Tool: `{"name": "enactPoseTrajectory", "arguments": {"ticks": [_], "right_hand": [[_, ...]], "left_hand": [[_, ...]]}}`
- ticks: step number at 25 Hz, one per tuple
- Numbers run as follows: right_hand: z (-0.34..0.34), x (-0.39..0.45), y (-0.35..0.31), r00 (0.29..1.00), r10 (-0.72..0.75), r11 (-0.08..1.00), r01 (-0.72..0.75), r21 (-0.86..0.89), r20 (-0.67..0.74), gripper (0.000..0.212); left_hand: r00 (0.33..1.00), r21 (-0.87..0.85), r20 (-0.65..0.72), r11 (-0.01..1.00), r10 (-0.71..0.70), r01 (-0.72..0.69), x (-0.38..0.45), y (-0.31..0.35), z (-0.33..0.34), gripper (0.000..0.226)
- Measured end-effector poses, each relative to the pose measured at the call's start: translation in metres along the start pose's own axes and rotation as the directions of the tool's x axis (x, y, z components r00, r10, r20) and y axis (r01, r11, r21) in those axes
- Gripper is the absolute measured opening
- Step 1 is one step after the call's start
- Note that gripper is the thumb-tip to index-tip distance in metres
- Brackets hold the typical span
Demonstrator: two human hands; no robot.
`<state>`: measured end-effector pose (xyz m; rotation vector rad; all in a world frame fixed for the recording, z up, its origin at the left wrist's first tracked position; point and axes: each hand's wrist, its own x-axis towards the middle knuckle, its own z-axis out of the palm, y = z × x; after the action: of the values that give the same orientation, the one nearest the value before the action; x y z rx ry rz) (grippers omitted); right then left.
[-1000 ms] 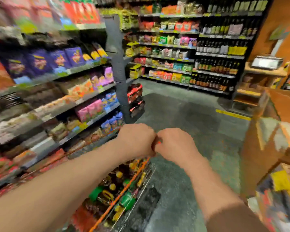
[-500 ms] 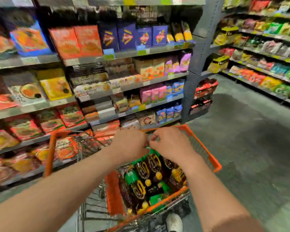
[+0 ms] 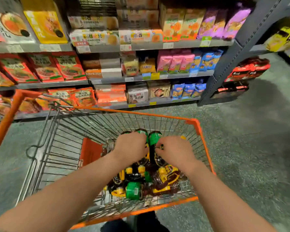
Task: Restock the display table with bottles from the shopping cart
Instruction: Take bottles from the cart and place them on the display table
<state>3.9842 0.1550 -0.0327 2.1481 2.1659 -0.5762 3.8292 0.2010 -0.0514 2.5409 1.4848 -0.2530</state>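
Inside the orange-rimmed wire cart (image 3: 200,131), both the left hand (image 3: 131,146) and right hand (image 3: 174,151) curl around upright, dark, green-capped bottles (image 3: 153,139).

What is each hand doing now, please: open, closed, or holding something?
Left hand: fingers curled among the dark green-capped bottles in the orange-rimmed wire shopping cart; grip cannot be told.
Right hand: fingers curled there too; cannot be told.

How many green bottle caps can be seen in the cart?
3: one between the hands, one partly behind the left hand, one near the cart's front. Others may be buried.
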Motion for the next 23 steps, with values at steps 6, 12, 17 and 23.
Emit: {"name": "enactPoseTrajectory", "arguments": {"ticks": [6, 12, 17, 23], "right_hand": [[0.101, 0.057, 0.042, 0.985, -0.063, 0.997, 0.055, 0.052, 0.159, 0.023], [0.180, 0.111, 0.060, 0.969, -0.139, 0.984, 0.158, -0.082, 0.207, 0.034], [0.228, 0.133, 0.069, 0.930, -0.117, 0.977, 0.171, -0.126, 0.349, 0.045], [0.235, 0.142, 0.061, 0.935, -0.151, 0.944, 0.232, -0.234, 0.320, 0.031]], "left_hand": [[0.980, -0.030, 0.181, 0.995, -0.088, 0.095, 0.034, -0.003, 0.100, 0.035], [0.908, 0.045, 0.408, 0.996, -0.095, 0.084, 0.054, -0.012, 0.182, 0.050], [0.884, 0.054, 0.464, 0.997, -0.066, 0.047, 0.055, -0.011, 0.223, 0.065], [0.854, -0.065, 0.511, 0.986, -0.099, 0.153, 0.062, -0.010, 0.230, 0.055]]}}
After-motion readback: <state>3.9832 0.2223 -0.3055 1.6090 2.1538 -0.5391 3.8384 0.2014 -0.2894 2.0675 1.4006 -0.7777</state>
